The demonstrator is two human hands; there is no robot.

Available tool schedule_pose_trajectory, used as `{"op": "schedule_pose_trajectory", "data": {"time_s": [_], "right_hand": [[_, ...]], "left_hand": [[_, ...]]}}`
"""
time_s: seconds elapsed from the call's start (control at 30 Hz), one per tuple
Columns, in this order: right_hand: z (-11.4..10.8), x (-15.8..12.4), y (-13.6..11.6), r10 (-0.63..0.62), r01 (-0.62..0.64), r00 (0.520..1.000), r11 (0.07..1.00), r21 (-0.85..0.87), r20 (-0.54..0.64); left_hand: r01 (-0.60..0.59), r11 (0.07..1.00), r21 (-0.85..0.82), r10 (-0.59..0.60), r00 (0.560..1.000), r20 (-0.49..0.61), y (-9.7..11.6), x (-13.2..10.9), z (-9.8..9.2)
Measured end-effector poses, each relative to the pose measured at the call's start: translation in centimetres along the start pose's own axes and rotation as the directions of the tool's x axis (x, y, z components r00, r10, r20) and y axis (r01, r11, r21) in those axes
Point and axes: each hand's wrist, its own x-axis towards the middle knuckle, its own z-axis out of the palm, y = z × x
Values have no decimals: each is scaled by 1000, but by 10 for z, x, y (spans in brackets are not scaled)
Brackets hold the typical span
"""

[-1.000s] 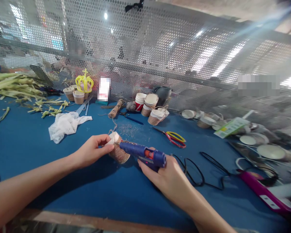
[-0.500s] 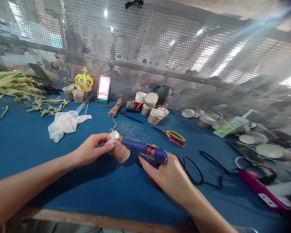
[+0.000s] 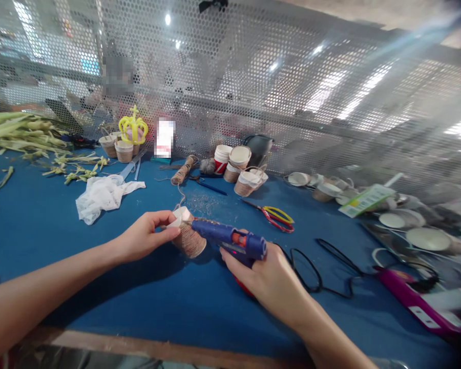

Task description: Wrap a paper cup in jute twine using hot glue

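My left hand (image 3: pixel 153 233) grips a small paper cup (image 3: pixel 192 242) by its white rim, thumb and fingers closed on it. Brown twine is wound around the cup's side, which lies tilted with its base toward the lower right. A strand of twine (image 3: pixel 181 195) runs from the cup back to a twine spool (image 3: pixel 183 171). In my right hand (image 3: pixel 263 274) is a blue hot glue gun (image 3: pixel 228 234), held with the fingers wrapped around its handle. Its nozzle points left and meets the cup near the rim; whether glue is coming out cannot be made out.
Scissors (image 3: pixel 274 216) with red and yellow handles lie beyond the glue gun. Several twine-wrapped cups (image 3: pixel 248 183) stand at the back. A white cloth (image 3: pixel 103 197) lies left, a black cable (image 3: pixel 311 271) and purple power strip (image 3: pixel 418 302) right. Perforated metal screen (image 3: pixel 223 66) closes the back.
Almost nothing differs. The glue gun and my right hand have shifted very slightly to the right; my left hand keeps the cup in place.
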Motion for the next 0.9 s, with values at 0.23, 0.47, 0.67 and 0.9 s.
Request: {"op": "schedule_pose_trajectory", "data": {"time_s": [0.23,0.47,0.67,0.9], "right_hand": [[-2,1,0,7,-7,1000,1000,-13,1],[-1,0,-1,8,-8,1000,1000,6,-7],[-1,-1,-4,-18,18,1000,1000,-3,-7],[-2,0,-4,-13,13,1000,1000,-4,7]], "left_hand": [[-13,999,32,13,1000,9,1,1,-1],[-7,999,42,7,1000,7,2,2,-1],[-1,999,39,0,1000,4,1,2,-1],[-17,998,56,16,1000,18,1,1,-2]]}}
